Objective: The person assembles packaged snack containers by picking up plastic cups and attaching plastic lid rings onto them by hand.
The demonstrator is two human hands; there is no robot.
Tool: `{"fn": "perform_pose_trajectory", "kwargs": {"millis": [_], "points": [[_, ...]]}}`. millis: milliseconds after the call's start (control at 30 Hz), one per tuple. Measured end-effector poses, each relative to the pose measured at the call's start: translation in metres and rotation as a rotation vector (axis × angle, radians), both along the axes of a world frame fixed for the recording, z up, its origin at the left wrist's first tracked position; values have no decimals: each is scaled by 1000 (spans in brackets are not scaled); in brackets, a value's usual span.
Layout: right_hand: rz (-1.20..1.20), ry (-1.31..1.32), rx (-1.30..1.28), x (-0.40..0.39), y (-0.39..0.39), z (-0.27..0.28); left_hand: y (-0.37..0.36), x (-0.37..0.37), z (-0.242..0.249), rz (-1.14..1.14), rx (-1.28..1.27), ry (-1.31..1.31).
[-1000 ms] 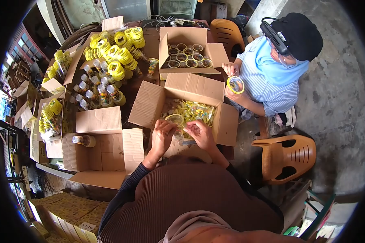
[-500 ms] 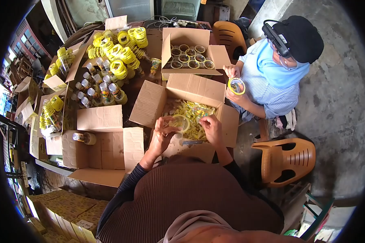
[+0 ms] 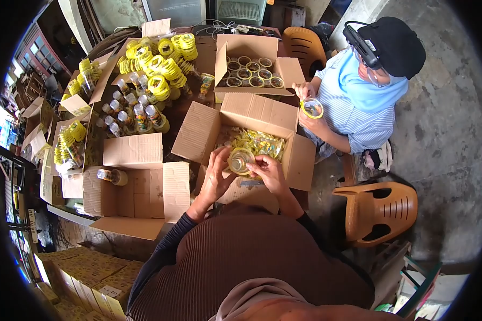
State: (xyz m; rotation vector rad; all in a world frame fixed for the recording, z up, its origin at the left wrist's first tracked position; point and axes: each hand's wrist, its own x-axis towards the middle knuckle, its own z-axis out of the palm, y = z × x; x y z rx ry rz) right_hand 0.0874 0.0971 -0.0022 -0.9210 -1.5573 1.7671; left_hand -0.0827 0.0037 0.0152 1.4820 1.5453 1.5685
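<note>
- The left hand pinches the side of a clear, yellow-rimmed cup with thumb and fingers; the right hand has its fingertips at the other side of the rim.
- That cup sits in the air over the near side of an open carton of yellow packets, by the near edge of the table.
- The hold looks light, and thin plastic could buckle or spring away if both hands squeeze unevenly; a slip would likely drop it among the packets.
- The carton's side flaps splay outward, so a wrist or sleeve could snag one.
- Beyond, toward the far edge, a second carton holds dark-filled cups; a knock there might spill them, if they are unsealed, which I can't tell.
- Toward the far left corner, yellow-rimmed stacks lean beside slim containers, and a careless bump could topple them.
- Past the right edge, a co-worker holds another cup, limiting elbow room there.
</note>
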Motion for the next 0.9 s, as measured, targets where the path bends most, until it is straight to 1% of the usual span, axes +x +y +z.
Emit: {"fn": "perform_pose_trajectory", "kwargs": {"millis": [67,100,133,200,233,267,300,333,400,433,467,533,567,633,700,767,833,867,900], "points": [[12,-1,-28,2,-4,4,-1,1,3,-32,8,54],[28,-4,-69,3,-8,7,-2,-3,-6,-43,-21,133],[44,-7,-109,4,-11,8,-3,-7,-18,-44,-25,130],[68,-21,-103,9,-10,-2,-6,-12,-40,-96,-152,267],[59,15,-151,11,-8,-10,-7,-12,-48,-29,-60,320],[49,51,-200,13,-7,-16,-9,-13,-56,-30,-64,318],[-25,54,-175,11,-9,-21,-11,-14,-55,9,-67,396],[-27,53,-180,13,-10,-29,-12,-15,-53,48,-70,475],[-70,-407,537,18,-9,-51,-13,-19,-47,31,-94,476],[-40,-429,592,20,-6,-63,-13,-20,-43,31,-93,516],[-39,-430,589,24,-7,-75,-14,-20,-42,30,-94,556],[53,-505,771,27,-12,-81,-15,-21,-44,30,-101,549],[53,-507,765,29,-14,-83,-16,-21,-45,30,-102,543],[150,-787,866,33,-13,-84,-17,-22,-48,23,-122,517],[165,-777,814,36,-9,-99,-20,-21,-43,23,-144,493],[185,-766,764,42,-5,-112,-24,-19,-28,49,-214,704],[174,-709,623,44,-5,-108,-25,-15,-25,72,-226,719],[179,-708,625,44,-5,-106,-24,-13,-24,92,-231,737],[98,-627,652,41,-6,-103,-24,-11,-23,98,-233,736]]}}
